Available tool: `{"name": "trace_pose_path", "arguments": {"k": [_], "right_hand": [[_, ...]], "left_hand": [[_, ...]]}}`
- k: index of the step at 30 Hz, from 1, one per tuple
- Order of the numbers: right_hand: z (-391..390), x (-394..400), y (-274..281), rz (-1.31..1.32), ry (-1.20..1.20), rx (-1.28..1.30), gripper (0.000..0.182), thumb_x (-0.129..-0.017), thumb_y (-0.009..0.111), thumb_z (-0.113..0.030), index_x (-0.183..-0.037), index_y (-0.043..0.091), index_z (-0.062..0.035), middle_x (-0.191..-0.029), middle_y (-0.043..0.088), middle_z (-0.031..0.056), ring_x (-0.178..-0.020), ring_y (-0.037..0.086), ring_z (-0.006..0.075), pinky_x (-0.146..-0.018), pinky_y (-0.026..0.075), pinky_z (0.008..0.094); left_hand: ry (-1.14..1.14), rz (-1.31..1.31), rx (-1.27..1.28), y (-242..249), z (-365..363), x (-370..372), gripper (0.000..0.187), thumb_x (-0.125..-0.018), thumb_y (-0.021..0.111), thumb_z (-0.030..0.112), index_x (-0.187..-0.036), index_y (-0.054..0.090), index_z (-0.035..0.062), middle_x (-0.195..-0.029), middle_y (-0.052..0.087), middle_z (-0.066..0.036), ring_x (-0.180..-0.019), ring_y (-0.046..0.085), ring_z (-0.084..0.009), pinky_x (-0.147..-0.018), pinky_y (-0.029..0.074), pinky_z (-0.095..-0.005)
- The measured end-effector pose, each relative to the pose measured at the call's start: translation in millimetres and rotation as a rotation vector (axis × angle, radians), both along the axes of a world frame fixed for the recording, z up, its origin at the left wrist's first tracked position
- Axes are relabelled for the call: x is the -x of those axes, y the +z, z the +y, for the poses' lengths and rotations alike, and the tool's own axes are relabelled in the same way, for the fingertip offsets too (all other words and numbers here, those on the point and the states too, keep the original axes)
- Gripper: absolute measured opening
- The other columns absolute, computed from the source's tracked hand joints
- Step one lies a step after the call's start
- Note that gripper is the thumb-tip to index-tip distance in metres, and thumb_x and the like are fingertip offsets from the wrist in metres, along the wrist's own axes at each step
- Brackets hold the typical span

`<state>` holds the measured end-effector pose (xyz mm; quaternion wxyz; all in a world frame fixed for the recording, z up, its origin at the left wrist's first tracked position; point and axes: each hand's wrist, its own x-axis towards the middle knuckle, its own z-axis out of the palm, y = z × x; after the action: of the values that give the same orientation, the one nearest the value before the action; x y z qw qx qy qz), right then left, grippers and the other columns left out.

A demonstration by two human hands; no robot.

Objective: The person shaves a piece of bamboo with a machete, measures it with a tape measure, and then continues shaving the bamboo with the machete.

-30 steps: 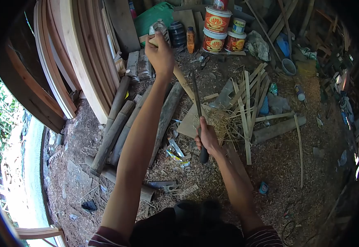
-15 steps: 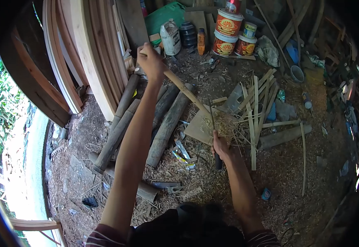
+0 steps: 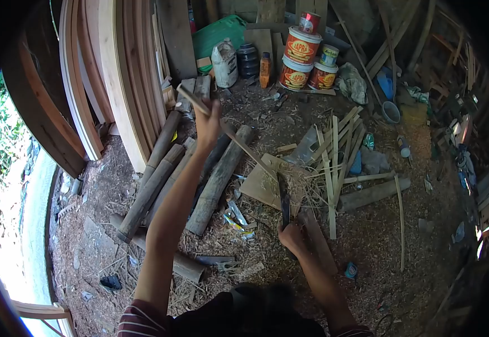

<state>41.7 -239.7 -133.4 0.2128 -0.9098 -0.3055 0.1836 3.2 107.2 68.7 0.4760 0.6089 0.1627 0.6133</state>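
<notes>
My left hand [image 3: 207,128] is closed around a bamboo strip [image 3: 244,147], which slants down to the right with its lower end over a flat wooden board [image 3: 255,185]. In my right hand [image 3: 293,237] is a machete [image 3: 285,199], fingers wrapped round its grip. Its dark blade points away from me, and its far end meets the lower end of the strip in this view. Thin shavings [image 3: 306,191] lie in a tangle on and beside the board. A narrow plank [image 3: 317,241] lies just right of my right hand.
Thick bamboo poles [image 3: 219,182] lie on the littered ground at left, before tall leaning planks [image 3: 118,84]. Split bamboo strips [image 3: 334,168] are piled to the right. Paint buckets [image 3: 295,73], a white jug [image 3: 225,64] and an orange bottle [image 3: 264,70] stand at the back.
My left hand has come lower and nearer, the strip moving with it. My right hand has drawn back toward me with the machete, whose blade now shows its broad side.
</notes>
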Motion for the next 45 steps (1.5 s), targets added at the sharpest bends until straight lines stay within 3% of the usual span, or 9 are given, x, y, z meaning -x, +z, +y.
{"name": "trace_pose_path", "arguments": {"k": [3, 5, 9, 17, 22, 25, 30, 38, 45], "right_hand": [[0.6, -11.4, -26.8, 0.038, 0.216, 0.193, 0.048, -0.086, 0.056, -0.04, -0.078, 0.062, 0.0066, -0.073, 0.062, 0.0198, -0.065, 0.062, 0.0331, -0.058, 0.05, 0.0442], [6.0, -13.5, 1.1, 0.081, 0.277, 0.261, 0.046, -0.085, 0.058, -0.039, -0.079, 0.063, 0.0057, -0.073, 0.063, 0.019, -0.067, 0.062, 0.0332, -0.059, 0.05, 0.0442], [22.4, -26.3, 6.1, 0.007, 0.382, 0.355, 0.041, -0.085, 0.059, -0.038, -0.082, 0.064, 0.0024, -0.073, 0.063, 0.017, -0.069, 0.063, 0.0335, -0.06, 0.05, 0.0447], [78.9, -48.1, 40.6, -0.15, 0.308, -0.051, 0.022, -0.084, 0.058, -0.017, -0.092, 0.059, 0.0031, -0.083, 0.062, 0.0189, -0.076, 0.062, 0.0353, -0.068, 0.051, 0.0439], [105.6, -32.2, 58.7, -0.273, 0.323, -0.188, 0.045, -0.082, 0.06, -0.015, -0.12, 0.04, -0.0016, -0.118, 0.045, 0.0187, -0.108, 0.048, 0.0341, -0.082, 0.046, 0.0451], [110.9, -25.0, 75.5, -0.516, 0.316, -0.33, 0.055, -0.081, 0.062, -0.013, -0.127, 0.034, -0.0036, -0.121, 0.041, 0.0159, -0.112, 0.042, 0.0342, -0.087, 0.041, 0.0464], [99.9, -40.8, 63.3, -0.582, 0.361, -0.325, 0.049, -0.081, 0.058, -0.005, -0.126, 0.038, -0.0043, -0.116, 0.046, 0.0169, -0.108, 0.045, 0.034, -0.089, 0.039, 0.0466], [9.8, -88.8, 11.3, -0.382, 0.344, -0.321, 0.035, -0.075, 0.06, 0.007, -0.109, 0.055, 0.0001, -0.104, 0.055, 0.0167, -0.099, 0.053, 0.0355, -0.084, 0.045, 0.0454], [-15.8, -103.8, 18.4, -0.348, 0.168, -0.255, 0.037, -0.071, 0.064, 0.007, -0.106, 0.059, -0.0023, -0.101, 0.058, 0.0147, -0.096, 0.055, 0.0331, -0.083, 0.046, 0.0413]], "left_hand": [[0.182, 0.429, -0.169, -67.4, 3.4, 15.3, 0.028, -0.092, 0.053, 0.026, -0.103, 0.043, 0.0027, -0.085, 0.054, -0.007, -0.07, 0.059, -0.0174, -0.062, 0.05, -0.0322], [-0.134, 0.529, 0.364, -85.2, 1.3, 25.9, 0.028, -0.091, 0.054, 0.023, -0.104, 0.045, -0.0011, -0.088, 0.057, -0.013, -0.073, 0.06, -0.0187, -0.06, 0.05, -0.0303], [-0.259, 0.454, 0.47, -88.6, 9.5, 43.3, 0.027, -0.091, 0.053, 0.02, -0.104, 0.047, -0.0038, -0.092, 0.058, -0.014, -0.079, 0.063, -0.0217, -0.064, 0.055, -0.0317], [-0.261, 0.38, 0.566, -75.5, 4.5, 59.6, 0.029, -0.09, 0.055, 0.019, -0.105, 0.05, -0.0051, -0.092, 0.06, -0.014, -0.077, 0.065, -0.0239, -0.065, 0.058, -0.0348], [-0.177, 0.405, 0.521, -65.3, 5.6, 59.2, 0.034, -0.088, 0.059, 0.026, -0.101, 0.053, -0.0052, -0.088, 0.06, -0.015, -0.071, 0.066, -0.0222, -0.062, 0.058, -0.0319], [-0.151, 0.387, 0.532, -57.3, -2.5, 60.6, 0.04, -0.086, 0.062, 0.033, -0.096, 0.054, -0.005, -0.083, 0.062, -0.015, -0.065, 0.066, -0.0209, -0.058, 0.057, -0.0304], [-0.143, 0.472, 0.647, -86.4, -21.5, 67.2, 0.047, -0.086, 0.06, 0.041, -0.088, 0.056, -0.0064, -0.07, 0.062, -0.013, -0.054, 0.062, -0.0175, -0.045, 0.051, -0.026], [-0.582, 0.47, 1.021, -215.3, -86.0, 52.7, 0.03, -0.093, 0.05, 0.032, -0.104, 0.055, 0.0052, -0.093, 0.062, -0.007, -0.083, 0.061, -0.017, -0.071, 0.052, -0.0308], [-0.667, 0.554, 1.131, -216.8, -119.1, 31.7, 0.025, -0.095, 0.047, 0.027, -0.111, 0.049, 0.008, -0.098, 0.059, -0.005, -0.086, 0.059, -0.0155, -0.07, 0.049, -0.0283]]}}
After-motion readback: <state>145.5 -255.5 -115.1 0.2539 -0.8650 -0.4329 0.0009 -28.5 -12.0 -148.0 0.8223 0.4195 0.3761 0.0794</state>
